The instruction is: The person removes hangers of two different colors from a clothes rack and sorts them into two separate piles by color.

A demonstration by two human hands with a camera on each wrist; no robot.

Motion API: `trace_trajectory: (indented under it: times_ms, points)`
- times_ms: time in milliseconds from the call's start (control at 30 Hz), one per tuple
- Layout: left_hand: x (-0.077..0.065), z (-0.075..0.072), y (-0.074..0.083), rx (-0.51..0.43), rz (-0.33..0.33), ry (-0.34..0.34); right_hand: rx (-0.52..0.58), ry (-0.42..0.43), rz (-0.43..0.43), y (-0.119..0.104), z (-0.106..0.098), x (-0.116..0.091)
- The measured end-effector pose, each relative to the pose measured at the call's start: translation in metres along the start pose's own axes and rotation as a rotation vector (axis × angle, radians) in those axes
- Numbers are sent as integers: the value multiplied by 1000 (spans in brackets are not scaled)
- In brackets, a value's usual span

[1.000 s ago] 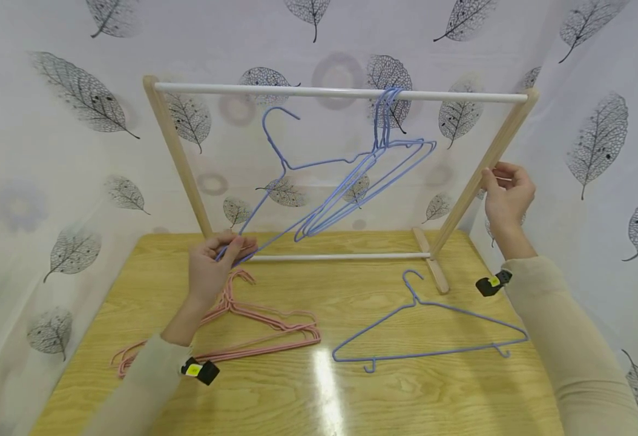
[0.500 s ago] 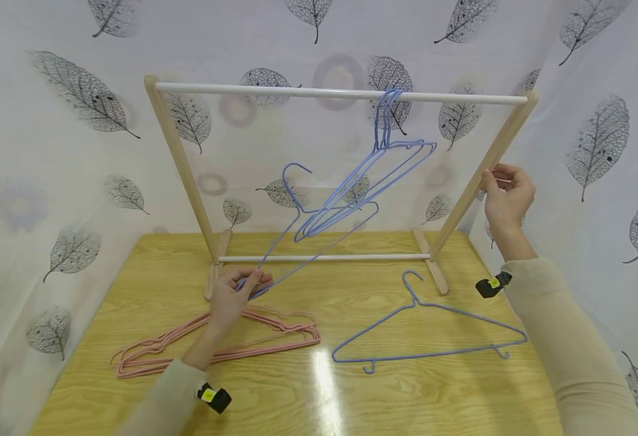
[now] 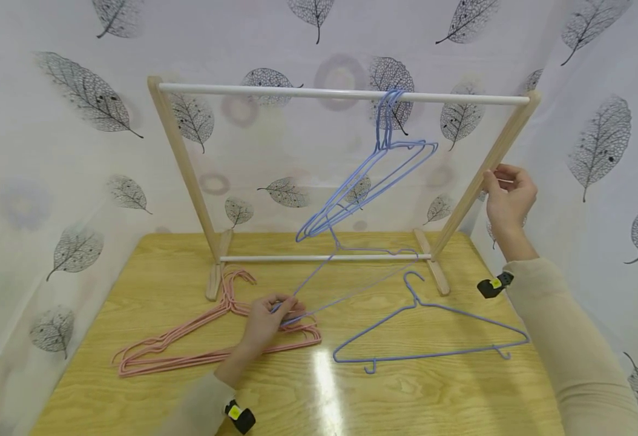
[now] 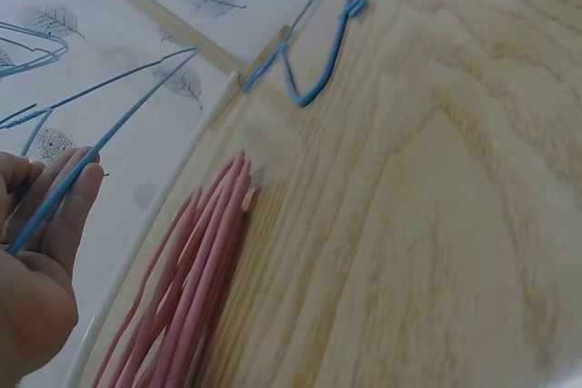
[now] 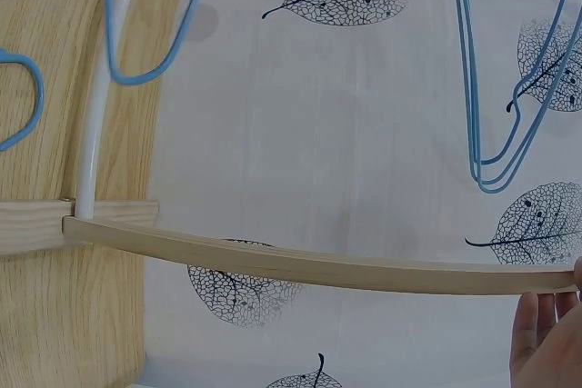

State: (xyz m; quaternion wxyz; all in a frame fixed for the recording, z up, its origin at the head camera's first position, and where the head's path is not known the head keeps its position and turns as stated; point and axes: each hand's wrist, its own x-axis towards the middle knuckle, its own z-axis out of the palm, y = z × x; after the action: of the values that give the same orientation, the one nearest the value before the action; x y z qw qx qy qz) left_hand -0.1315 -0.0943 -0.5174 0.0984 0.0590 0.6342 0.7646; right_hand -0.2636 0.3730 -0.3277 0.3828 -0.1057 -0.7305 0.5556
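Note:
My left hand (image 3: 267, 321) grips a blue wire hanger (image 3: 373, 249) by one lower corner, low over the pink hangers. The hanger tilts away to the right; its hook is hard to make out behind the hanging ones. In the left wrist view the fingers and thumb pinch the blue wire (image 4: 136, 114). With thumb and fingers, my right hand (image 3: 509, 203) holds the right wooden post (image 3: 465, 209) of the clothes rack. Several blue hangers (image 3: 384, 130) hang together from the white top rail (image 3: 275, 92), right of its middle.
Several pink hangers (image 3: 226, 303) lie stacked on the left of the wooden table (image 3: 406, 406). One blue hanger (image 3: 422, 353) with two small lower hooks lies on the right. The rack's white lower rail (image 3: 275, 258) runs behind them, near the leaf-patterned backdrop (image 3: 286, 145).
My left hand has brought its blue hanger down and to the right, away from the top rail. My right hand stays on the post, and the hanging hangers have not moved.

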Motion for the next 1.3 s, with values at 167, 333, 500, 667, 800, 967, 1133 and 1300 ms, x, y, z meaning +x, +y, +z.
trace_trajectory:
  times_ms: [167, 333, 500, 667, 800, 967, 1133, 1300]
  points:
    - [-1, 20, -13, -38, -111, -70, -22, 1, 0, -1, -1, -1]
    - [-2, 42, -21, -48, -204, -120, -17, 1, 4, 0, -1, -1]
    - [0, 62, -30, -19, -170, -168, -1, -4, 4, -1, 0, -1]
    - [0, 82, -39, -46, -202, -214, -20, -6, 15, -2, 0, 1]
    - [1, 95, -43, -60, -231, -233, -37, -5, 12, -1, -1, 2]
    - [-1, 108, -45, -98, -286, -213, -44, -7, 13, 0, 0, 1]
    - [0, 118, -49, -139, -314, -199, -27, -5, 8, 0, 0, 1]
    - [2, 125, -51, -116, -324, -195, -13, -3, 4, -1, 1, -1]
